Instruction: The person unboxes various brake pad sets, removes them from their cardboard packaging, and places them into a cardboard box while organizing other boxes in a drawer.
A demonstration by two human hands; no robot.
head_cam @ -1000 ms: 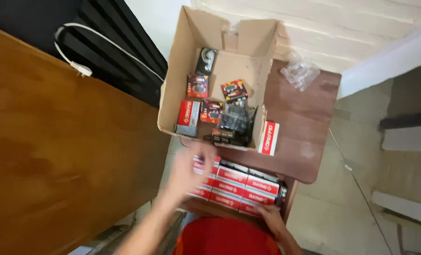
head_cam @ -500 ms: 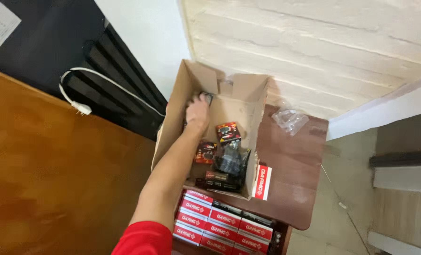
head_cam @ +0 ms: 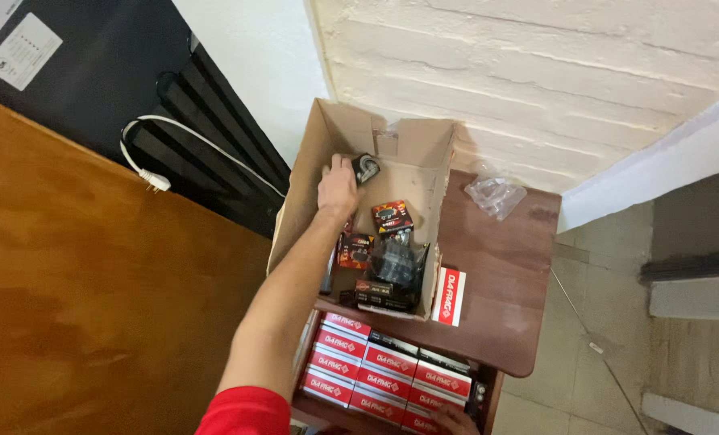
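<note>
The left hand [head_cam: 337,189] is reaching deep into the carton [head_cam: 319,153], the arm stretching over its near rim. The fingers [head_cam: 345,164] are curling narrowly around a small dark pack [head_cam: 367,168] at the carton's far wall, touching it at its left edge; whether they are already gripping it I cannot tell. The pack is leaning against the back flap, probably because the carton's floor is crowded nearer the person.

In the carton's middle a red-and-black pack [head_cam: 392,216] is lying flat, another one [head_cam: 355,250] is sitting just beside the forearm, and a crinkled dark bag [head_cam: 397,262] is resting on flat black boxes [head_cam: 384,294] at the near wall. The hand is working in the free strip along the carton's left wall, the only open lane inside.

The carton is standing on a brown surface [head_cam: 504,274], filling its left half, its left wall overhanging the edge. Right of the carton a red box [head_cam: 450,296] is standing on edge, touching the carton wall; beyond it the surface is lying bare out to a clear bag [head_cam: 495,195] by the far corner.

Below the carton, a lower shelf is holding rows of red boxes [head_cam: 376,374] packed tight. The right hand [head_cam: 455,419] is resting at the row's near right end, mostly out of frame, so the fingers' spread cannot be told.
</note>
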